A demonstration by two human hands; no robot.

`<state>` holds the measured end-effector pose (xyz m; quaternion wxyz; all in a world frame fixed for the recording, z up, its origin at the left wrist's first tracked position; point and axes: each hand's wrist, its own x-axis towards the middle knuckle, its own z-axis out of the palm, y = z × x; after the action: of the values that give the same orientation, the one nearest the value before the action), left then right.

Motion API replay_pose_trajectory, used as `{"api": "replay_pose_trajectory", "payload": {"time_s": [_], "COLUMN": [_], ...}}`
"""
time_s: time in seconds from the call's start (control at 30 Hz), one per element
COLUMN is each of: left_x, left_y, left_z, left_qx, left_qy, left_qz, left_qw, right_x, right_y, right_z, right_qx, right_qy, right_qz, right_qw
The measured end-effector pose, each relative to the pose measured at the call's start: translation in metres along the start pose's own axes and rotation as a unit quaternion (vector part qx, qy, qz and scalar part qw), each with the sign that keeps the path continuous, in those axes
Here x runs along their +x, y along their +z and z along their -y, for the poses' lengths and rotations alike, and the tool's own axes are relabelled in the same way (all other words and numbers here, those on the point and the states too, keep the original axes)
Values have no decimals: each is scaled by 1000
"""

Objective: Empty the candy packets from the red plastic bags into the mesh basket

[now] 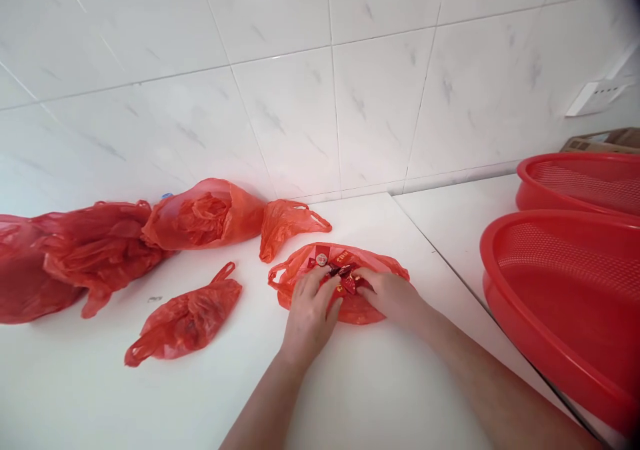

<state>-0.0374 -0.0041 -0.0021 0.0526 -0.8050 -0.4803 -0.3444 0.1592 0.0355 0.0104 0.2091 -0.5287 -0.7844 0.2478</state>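
Note:
A flattened red plastic carrier bag (363, 311) lies on the white counter (380, 397), and a small heap of red-and-gold wrapped packets (337, 273) sits on it. My left hand (310, 313) and my right hand (390, 297) meet over the heap, fingertips on the packets. Whether either hand grips them is hidden. Further left lie more red plastic bags: a crumpled one (187, 320), a small one (287, 227), a puffed one (205, 215) and a larger bunched mass (95, 253).
Two red plastic baskets with mesh sides stand at the right, the nearer (565, 303) on a lower surface past a counter seam, the other (575, 183) behind it. White marble-look wall tiles (300, 103) rise behind the counter. A cardboard box (600, 141) sits far right.

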Motion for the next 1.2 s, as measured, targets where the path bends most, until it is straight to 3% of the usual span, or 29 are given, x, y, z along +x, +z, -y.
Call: {"api": "replay_pose_trajectory", "payload": {"time_s": [0.13, 0.2, 0.27, 0.4, 0.47, 0.6, 0.8, 1.03, 1.2], "left_x": [-4, -7, -7, 7, 18, 41, 43, 26, 27], "left_y": [5, 0, -6, -16, -18, -14, 2, 8, 9], "left_z": [18, 19, 14, 1, -2, 5, 20, 25, 22], "left_qx": [46, 45, 49, 50, 11, -48, -59, -99, -128], "left_qy": [-194, -234, -222, -161, -146, -161, -214, -300, -291], "left_qz": [90, 125, 128, 41, 20, 51, 70, 110, 122], "left_qw": [976, 963, 965, 985, 989, 984, 973, 942, 940], "right_x": [-2, -2, 0, 5, 7, 11, 6, 8, 5], "right_y": [-4, -6, -7, -1, 4, 12, 6, 9, 6], "right_z": [-1, -2, -3, -8, -11, -17, -16, -11, -11], "right_qx": [17, 10, 2, -9, -15, -20, 12, 18, 31], "right_qy": [22, 23, 5, -37, -58, -90, -120, -81, -104], "right_qz": [24, -11, -74, -148, -150, -139, -24, -110, -86], "right_qw": [999, 1000, 997, 988, 987, 986, 992, 990, 990]}}
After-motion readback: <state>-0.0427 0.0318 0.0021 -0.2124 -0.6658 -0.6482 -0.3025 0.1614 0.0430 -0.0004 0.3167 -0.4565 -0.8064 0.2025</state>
